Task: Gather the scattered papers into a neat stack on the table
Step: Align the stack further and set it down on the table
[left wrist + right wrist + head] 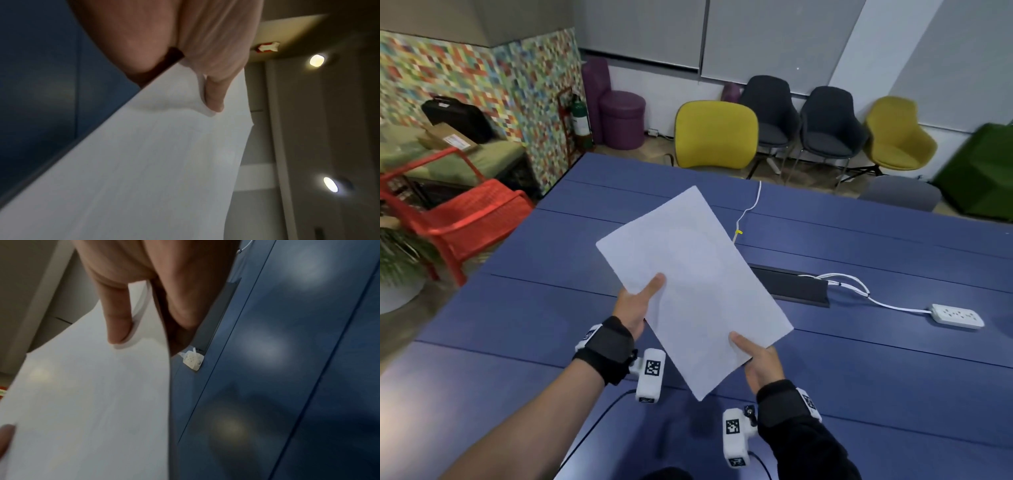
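A stack of white papers (695, 287) is held up in the air over the blue table (517, 325), tilted with one corner pointing at me. My left hand (638, 305) pinches its left edge, thumb on top and fingers underneath. My right hand (756, 359) pinches the lower right edge the same way. The left wrist view shows my thumb pressed on the white papers (144, 162). In the right wrist view a thumb lies on the papers (86, 402), with the other fingers under the sheet. No other loose sheets show on the table.
A white power strip (958, 316) with its cable lies at the right of the table, beside a dark cable slot (791, 286). A white cord (750, 205) runs from the far edge. Yellow and dark chairs (770, 133) stand beyond; a red chair (458, 216) stands at the left.
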Available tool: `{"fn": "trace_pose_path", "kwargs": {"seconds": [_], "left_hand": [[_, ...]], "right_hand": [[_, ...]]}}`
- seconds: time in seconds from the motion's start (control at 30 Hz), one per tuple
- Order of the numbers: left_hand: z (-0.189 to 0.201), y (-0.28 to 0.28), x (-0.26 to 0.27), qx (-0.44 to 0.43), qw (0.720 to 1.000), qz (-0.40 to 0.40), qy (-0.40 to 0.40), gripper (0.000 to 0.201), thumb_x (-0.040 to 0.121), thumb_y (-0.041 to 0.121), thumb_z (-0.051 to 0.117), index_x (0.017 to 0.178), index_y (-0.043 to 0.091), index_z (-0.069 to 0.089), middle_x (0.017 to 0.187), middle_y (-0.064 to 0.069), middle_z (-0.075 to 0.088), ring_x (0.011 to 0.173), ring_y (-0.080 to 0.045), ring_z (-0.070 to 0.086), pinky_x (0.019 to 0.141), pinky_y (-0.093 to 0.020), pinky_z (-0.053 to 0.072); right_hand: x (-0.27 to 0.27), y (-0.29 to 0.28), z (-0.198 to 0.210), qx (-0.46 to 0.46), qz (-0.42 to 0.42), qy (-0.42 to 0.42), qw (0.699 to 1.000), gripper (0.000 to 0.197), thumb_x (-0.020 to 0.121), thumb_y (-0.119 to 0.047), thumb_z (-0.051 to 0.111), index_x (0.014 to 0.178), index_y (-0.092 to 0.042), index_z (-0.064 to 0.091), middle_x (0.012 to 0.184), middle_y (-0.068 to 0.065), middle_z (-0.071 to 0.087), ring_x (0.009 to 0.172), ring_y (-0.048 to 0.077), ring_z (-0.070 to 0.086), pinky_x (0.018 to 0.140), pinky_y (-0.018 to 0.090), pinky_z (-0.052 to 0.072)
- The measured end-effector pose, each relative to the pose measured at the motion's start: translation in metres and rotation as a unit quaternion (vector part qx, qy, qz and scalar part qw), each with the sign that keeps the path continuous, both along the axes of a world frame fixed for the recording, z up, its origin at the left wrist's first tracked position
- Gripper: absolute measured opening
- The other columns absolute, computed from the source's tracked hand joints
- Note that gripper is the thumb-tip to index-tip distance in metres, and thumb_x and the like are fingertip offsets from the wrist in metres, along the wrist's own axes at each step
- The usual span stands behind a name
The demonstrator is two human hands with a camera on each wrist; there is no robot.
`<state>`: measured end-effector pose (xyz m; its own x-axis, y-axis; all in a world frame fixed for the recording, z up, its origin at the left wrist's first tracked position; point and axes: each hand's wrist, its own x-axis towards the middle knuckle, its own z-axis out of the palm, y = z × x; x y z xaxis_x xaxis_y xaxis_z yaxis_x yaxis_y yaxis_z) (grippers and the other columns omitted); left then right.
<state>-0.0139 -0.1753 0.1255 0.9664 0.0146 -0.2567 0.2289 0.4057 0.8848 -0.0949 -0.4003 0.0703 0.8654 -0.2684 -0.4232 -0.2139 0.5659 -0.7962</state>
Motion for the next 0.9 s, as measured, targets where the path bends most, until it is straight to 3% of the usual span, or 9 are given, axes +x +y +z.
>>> {"fn": "trace_pose_path", "kwargs": {"seconds": [0.1, 0.17, 0.23, 0.3, 0.43, 0.63, 0.77, 0.83, 0.9], "left_hand": [[0.016, 0.01, 0.009, 0.087, 0.995, -0.025, -0.047, 0.037, 0.075, 0.025, 0.076, 0.109, 0.016, 0.065, 0.112, 0.001, 0.07, 0.102, -0.013, 0.067, 0.091, -0.032, 0.05], [0.025, 0.015, 0.014, 0.142, 0.986, -0.055, -0.073, 0.027, 0.076, 0.027, 0.075, 0.101, 0.021, 0.067, 0.106, 0.004, 0.071, 0.096, -0.009, 0.067, 0.085, -0.028, 0.05], [0.032, 0.016, 0.018, 0.189, 0.973, -0.097, -0.095, 0.028, 0.075, 0.03, 0.076, 0.101, 0.022, 0.068, 0.105, 0.005, 0.071, 0.095, -0.01, 0.067, 0.086, -0.027, 0.05], [0.036, 0.012, 0.019, 0.228, 0.955, -0.152, -0.111, 0.028, 0.077, 0.028, 0.074, 0.103, 0.02, 0.068, 0.101, 0.01, 0.072, 0.092, -0.005, 0.068, 0.084, -0.022, 0.05], [0.038, 0.001, 0.013, 0.258, 0.925, -0.245, -0.135, 0.02, 0.08, 0.027, 0.071, 0.099, 0.022, 0.068, 0.087, 0.018, 0.074, 0.082, 0.004, 0.067, 0.073, -0.011, 0.049], [0.036, 0.004, 0.01, 0.21, 0.939, -0.232, -0.142, 0.028, 0.081, 0.022, 0.071, 0.108, 0.022, 0.067, 0.114, 0.001, 0.072, 0.107, -0.009, 0.066, 0.093, -0.023, 0.051], [0.041, 0.004, 0.01, 0.191, 0.946, -0.219, -0.144, 0.031, 0.075, 0.011, 0.075, 0.101, 0.026, 0.067, 0.099, 0.011, 0.075, 0.096, -0.004, 0.068, 0.083, -0.018, 0.053], [0.031, 0.008, 0.008, 0.197, 0.946, -0.225, -0.127, 0.035, 0.069, 0.01, 0.08, 0.1, 0.023, 0.069, 0.103, 0.004, 0.075, 0.098, -0.01, 0.069, 0.088, -0.025, 0.055], [0.008, 0.01, 0.004, 0.21, 0.946, -0.229, -0.094, 0.04, 0.061, 0.016, 0.086, 0.098, 0.021, 0.071, 0.107, -0.003, 0.074, 0.101, -0.018, 0.069, 0.094, -0.038, 0.053]], "right_hand": [[0.003, -0.022, 0.003, 0.005, -0.008, -0.02, 1.0, 0.078, 0.046, -0.004, 0.086, 0.119, -0.003, 0.058, 0.116, 0.017, 0.066, 0.101, 0.034, 0.065, 0.078, 0.037, 0.056], [0.008, -0.032, 0.015, -0.078, 0.046, -0.025, 0.996, 0.061, 0.054, 0.001, 0.081, 0.111, -0.007, 0.061, 0.105, 0.017, 0.069, 0.09, 0.031, 0.066, 0.072, 0.032, 0.057], [0.013, -0.03, 0.029, -0.196, 0.132, -0.026, 0.971, 0.042, 0.064, 0.003, 0.08, 0.102, -0.005, 0.066, 0.1, 0.017, 0.072, 0.089, 0.029, 0.067, 0.073, 0.028, 0.059], [0.02, -0.02, 0.04, -0.259, 0.175, -0.025, 0.949, 0.029, 0.069, 0.004, 0.077, 0.095, -0.007, 0.07, 0.1, 0.015, 0.074, 0.088, 0.029, 0.069, 0.078, 0.032, 0.059], [0.026, -0.011, 0.059, -0.194, 0.084, -0.059, 0.976, 0.03, 0.06, 0.004, 0.079, 0.088, -0.003, 0.073, 0.083, 0.007, 0.076, 0.078, 0.026, 0.07, 0.07, 0.03, 0.059], [0.029, -0.003, 0.087, -0.193, 0.045, -0.151, 0.969, 0.03, 0.064, 0.01, 0.079, 0.09, -0.002, 0.071, 0.079, -0.001, 0.076, 0.072, 0.015, 0.069, 0.067, 0.025, 0.057], [0.028, -0.009, 0.09, -0.227, 0.035, -0.178, 0.957, 0.03, 0.062, 0.008, 0.081, 0.089, 0.001, 0.072, 0.078, -0.003, 0.077, 0.073, 0.012, 0.07, 0.067, 0.023, 0.055], [0.028, -0.013, 0.077, -0.251, 0.048, -0.162, 0.953, 0.037, 0.061, 0.008, 0.082, 0.095, 0.002, 0.071, 0.081, -0.005, 0.077, 0.077, 0.011, 0.071, 0.07, 0.021, 0.055], [0.025, -0.013, 0.053, -0.258, 0.069, -0.111, 0.957, 0.037, 0.06, 0.006, 0.083, 0.095, -0.001, 0.072, 0.081, -0.006, 0.077, 0.079, 0.012, 0.07, 0.071, 0.025, 0.055]]}}
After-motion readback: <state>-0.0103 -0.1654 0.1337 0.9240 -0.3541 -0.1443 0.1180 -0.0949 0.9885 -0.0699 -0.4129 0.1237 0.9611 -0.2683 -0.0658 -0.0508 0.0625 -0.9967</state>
